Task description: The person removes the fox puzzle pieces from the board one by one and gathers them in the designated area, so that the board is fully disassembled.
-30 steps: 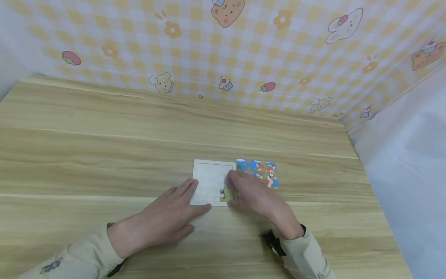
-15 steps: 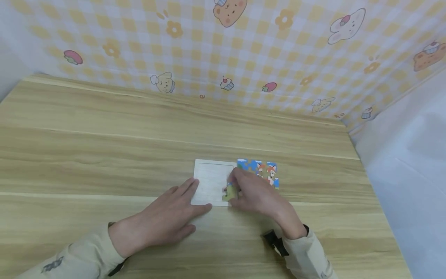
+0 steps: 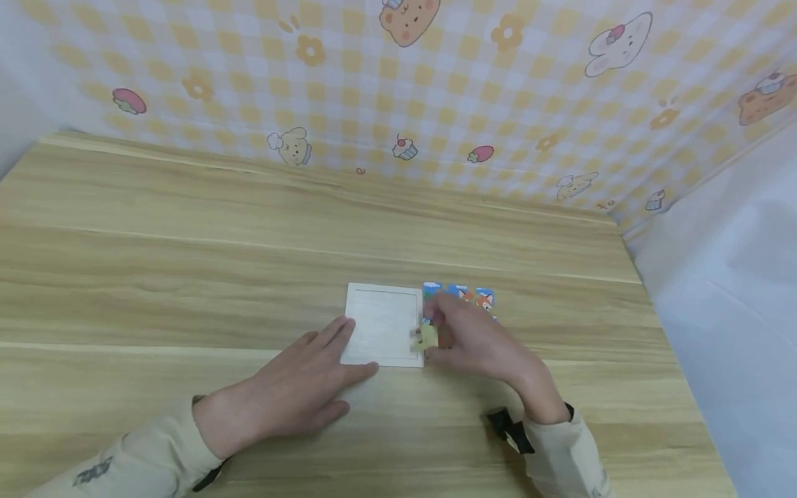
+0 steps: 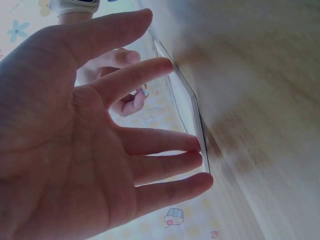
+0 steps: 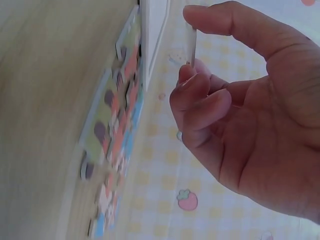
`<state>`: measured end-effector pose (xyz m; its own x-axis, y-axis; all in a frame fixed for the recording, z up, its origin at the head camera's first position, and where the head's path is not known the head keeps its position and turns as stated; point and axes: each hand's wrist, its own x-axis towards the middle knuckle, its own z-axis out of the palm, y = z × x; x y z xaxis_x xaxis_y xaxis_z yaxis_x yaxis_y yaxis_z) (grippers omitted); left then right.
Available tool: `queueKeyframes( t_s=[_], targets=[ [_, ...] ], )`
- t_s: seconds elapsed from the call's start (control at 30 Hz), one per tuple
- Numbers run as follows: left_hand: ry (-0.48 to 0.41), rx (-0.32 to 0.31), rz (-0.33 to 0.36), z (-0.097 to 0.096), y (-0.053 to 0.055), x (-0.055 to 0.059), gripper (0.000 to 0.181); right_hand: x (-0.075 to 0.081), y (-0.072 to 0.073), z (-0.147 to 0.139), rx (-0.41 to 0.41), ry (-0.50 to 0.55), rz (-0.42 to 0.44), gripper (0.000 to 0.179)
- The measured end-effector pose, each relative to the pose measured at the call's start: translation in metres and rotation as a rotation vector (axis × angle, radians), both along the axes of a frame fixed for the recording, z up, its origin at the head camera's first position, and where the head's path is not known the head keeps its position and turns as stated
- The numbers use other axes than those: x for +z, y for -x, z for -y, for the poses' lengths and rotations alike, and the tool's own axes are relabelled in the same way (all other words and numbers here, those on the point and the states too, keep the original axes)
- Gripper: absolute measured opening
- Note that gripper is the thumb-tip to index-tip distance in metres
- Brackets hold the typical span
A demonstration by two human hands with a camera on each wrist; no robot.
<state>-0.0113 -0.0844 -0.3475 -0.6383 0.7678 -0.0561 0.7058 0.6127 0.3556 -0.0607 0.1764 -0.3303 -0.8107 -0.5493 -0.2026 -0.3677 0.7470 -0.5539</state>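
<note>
A white puzzle frame (image 3: 382,328) lies flat on the table, its recess bare. My left hand (image 3: 292,394) rests at its near left corner with fingers spread, the fingertips touching the edge; the left wrist view shows them straight against the rim. Between thumb and fingertips my right hand (image 3: 482,339) pinches a green puzzle piece (image 3: 428,337), raised over the frame's right edge. In the right wrist view that piece (image 5: 191,46) appears edge-on, apart from the board. Several joined or loose puzzle pieces (image 3: 486,299) with fox pictures lie right of the frame, partly hidden under the right hand.
The wood-grain table (image 3: 187,277) extends around the frame on all sides. A yellow checked cloth with cartoon prints (image 3: 349,90) hangs along the back, and a white surface (image 3: 716,290) borders the right side.
The right hand has lifted the green piece out of the frame's lower right corner and moved right with it. The left hand has stayed in place.
</note>
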Motion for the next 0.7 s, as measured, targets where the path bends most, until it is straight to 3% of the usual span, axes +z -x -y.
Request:
queueKeyframes(
  t_s=[0.17, 0.43, 0.7],
  targets=[
    [0.009, -0.001, -0.003, -0.001, 0.000, -0.001, 0.049, 0.000, 0.001, -0.015, -0.005, 0.053, -0.036, 0.035],
    [0.035, 0.026, 0.087, -0.001, 0.003, 0.004, 0.049, 0.009, 0.001, -0.037, -0.081, 0.043, -0.053, 0.039],
    [0.013, 0.022, 0.072, -0.001, 0.001, 0.003, 0.048, 0.007, -0.004, -0.060, -0.143, 0.055, -0.102, 0.038]
  ],
)
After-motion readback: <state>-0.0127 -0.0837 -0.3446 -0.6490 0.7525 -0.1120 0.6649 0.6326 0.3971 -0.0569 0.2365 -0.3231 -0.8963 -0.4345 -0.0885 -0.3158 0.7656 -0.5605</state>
